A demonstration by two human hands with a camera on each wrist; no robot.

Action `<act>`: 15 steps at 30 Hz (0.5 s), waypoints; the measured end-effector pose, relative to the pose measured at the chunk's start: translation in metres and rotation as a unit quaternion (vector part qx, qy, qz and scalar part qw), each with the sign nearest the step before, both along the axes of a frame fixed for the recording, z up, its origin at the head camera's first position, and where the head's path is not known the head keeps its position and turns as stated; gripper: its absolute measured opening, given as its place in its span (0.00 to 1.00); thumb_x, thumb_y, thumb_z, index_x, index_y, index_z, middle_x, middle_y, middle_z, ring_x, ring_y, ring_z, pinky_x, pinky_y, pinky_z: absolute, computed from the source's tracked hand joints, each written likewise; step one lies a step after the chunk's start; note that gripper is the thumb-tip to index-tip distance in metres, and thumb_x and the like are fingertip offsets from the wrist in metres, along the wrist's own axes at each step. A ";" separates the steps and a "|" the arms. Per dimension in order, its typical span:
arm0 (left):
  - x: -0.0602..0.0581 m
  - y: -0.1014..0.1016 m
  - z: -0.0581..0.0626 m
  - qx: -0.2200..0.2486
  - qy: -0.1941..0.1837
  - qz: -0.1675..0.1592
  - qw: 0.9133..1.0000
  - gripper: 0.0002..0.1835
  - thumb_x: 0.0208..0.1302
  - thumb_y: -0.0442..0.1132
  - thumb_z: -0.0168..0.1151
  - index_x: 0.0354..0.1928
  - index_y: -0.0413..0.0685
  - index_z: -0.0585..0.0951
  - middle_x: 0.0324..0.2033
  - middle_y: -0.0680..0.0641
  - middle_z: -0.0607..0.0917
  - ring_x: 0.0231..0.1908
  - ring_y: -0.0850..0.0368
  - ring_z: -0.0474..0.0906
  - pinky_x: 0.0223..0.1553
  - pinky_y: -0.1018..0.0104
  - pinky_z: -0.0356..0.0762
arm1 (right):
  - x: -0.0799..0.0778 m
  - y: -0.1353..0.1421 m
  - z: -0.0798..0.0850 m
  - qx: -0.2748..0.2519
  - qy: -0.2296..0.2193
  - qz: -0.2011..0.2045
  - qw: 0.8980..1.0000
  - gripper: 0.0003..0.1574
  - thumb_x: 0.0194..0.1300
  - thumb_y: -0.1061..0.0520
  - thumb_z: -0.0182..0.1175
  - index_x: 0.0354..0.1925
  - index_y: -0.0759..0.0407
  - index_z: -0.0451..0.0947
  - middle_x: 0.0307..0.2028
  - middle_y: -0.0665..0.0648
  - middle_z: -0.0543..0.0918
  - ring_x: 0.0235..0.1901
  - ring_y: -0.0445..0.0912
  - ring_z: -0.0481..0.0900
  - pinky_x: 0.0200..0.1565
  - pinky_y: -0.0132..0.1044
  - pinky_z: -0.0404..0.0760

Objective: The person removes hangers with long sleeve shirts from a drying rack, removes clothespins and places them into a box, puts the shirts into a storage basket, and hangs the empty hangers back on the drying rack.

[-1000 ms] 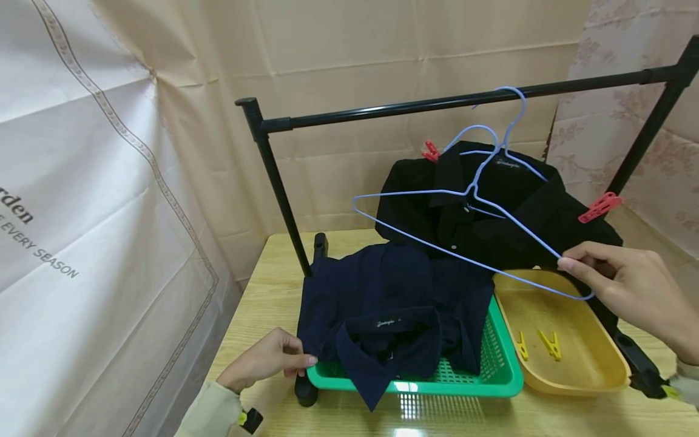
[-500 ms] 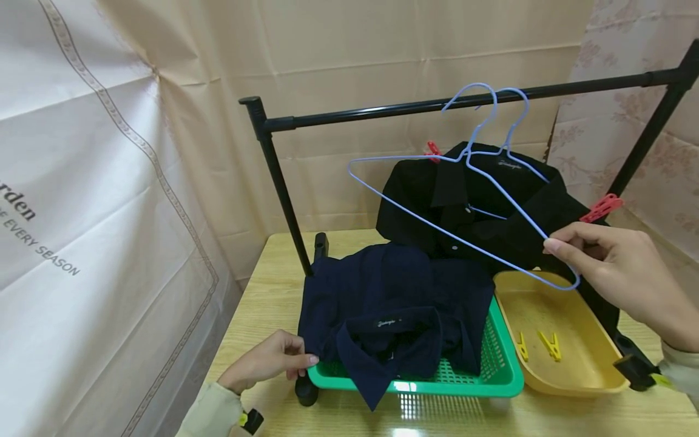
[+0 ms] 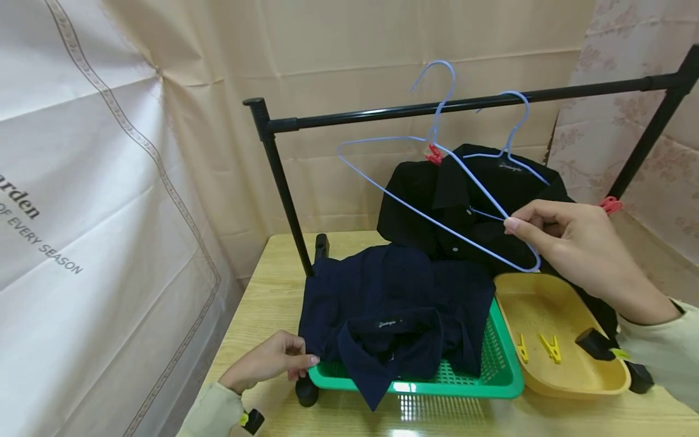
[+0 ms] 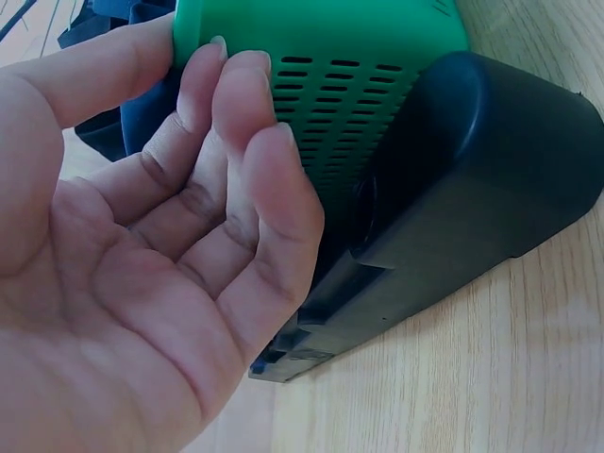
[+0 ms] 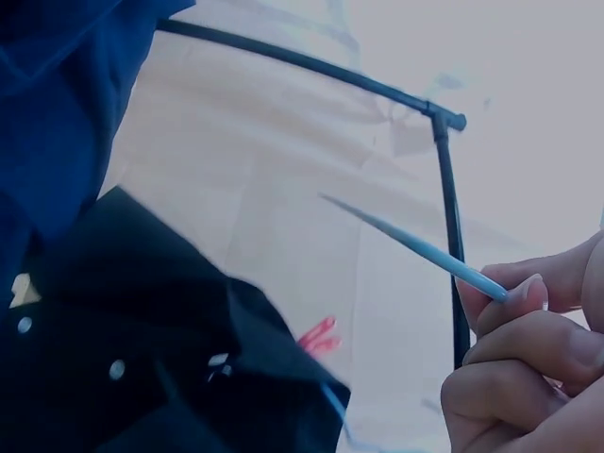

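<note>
My right hand point(image 3: 573, 243) pinches one shoulder of a bare light-blue wire clothes hanger point(image 3: 472, 176) between thumb and forefinger. Its hook stands above the black rail point(image 3: 360, 116) in the head view, pointing left. In the right wrist view only a stretch of the hanger's wire point(image 5: 425, 249) shows at my fingertips. My left hand point(image 3: 275, 358) grips the near left corner of a green plastic basket point(image 3: 464, 387), thumb on the rim and fingers outside its slotted wall point(image 4: 349, 94). Over the basket lies a navy collared shirt point(image 3: 377, 273), its collar open toward me.
A black collared shirt point(image 3: 409, 194) hangs from another blue hanger point(image 3: 527, 112) on the rail, with red clothespins point(image 3: 434, 155) near its shoulders. Right of the basket stands a yellow tray point(image 3: 568, 388) holding yellow clothespins point(image 3: 551, 348). The rack's black foot point(image 4: 472, 170) lies beside the basket.
My right hand has carried the hanger up and to the left, so its hook has gone from in front of the black shirt to above the rail. The left hand stays on the basket.
</note>
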State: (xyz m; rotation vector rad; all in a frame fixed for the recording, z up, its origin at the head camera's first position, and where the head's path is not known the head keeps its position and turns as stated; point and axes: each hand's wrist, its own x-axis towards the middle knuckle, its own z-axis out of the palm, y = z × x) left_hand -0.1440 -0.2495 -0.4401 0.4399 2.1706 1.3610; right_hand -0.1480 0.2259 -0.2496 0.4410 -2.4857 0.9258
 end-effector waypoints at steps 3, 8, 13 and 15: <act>0.001 0.000 0.001 -0.002 0.001 0.001 1.000 0.20 0.62 0.51 0.63 0.26 0.38 0.80 0.24 0.41 0.83 0.23 0.48 0.78 0.30 0.57 0.78 | -0.002 -0.013 0.004 -0.003 0.005 0.014 1.000 0.04 0.65 0.50 0.62 0.33 0.45 0.82 0.18 0.50 0.74 0.15 0.43 0.68 0.17 0.35 0.61; 0.001 -0.001 0.000 -0.006 0.003 0.003 1.000 0.20 0.62 0.51 0.63 0.25 0.40 0.80 0.23 0.43 0.83 0.23 0.52 0.78 0.29 0.58 0.78 | -0.007 -0.035 0.005 -0.010 0.015 0.043 0.999 0.05 0.64 0.52 0.63 0.31 0.47 0.84 0.20 0.48 0.78 0.15 0.43 0.69 0.16 0.34 0.60; -0.001 -0.001 -0.001 -0.008 0.004 -0.001 1.000 0.20 0.63 0.51 0.63 0.25 0.39 0.80 0.22 0.42 0.83 0.23 0.52 0.78 0.30 0.57 0.77 | -0.011 -0.052 0.003 -0.005 0.022 0.063 0.998 0.07 0.64 0.51 0.64 0.29 0.46 0.83 0.19 0.47 0.77 0.15 0.43 0.68 0.17 0.34 0.61; -0.002 -0.002 -0.001 -0.008 0.005 -0.002 1.000 0.21 0.63 0.51 0.63 0.25 0.39 0.80 0.22 0.42 0.83 0.23 0.52 0.78 0.30 0.56 0.77 | -0.012 -0.057 0.002 -0.002 0.019 0.067 0.998 0.07 0.64 0.50 0.63 0.28 0.44 0.83 0.18 0.46 0.77 0.15 0.43 0.68 0.17 0.34 0.62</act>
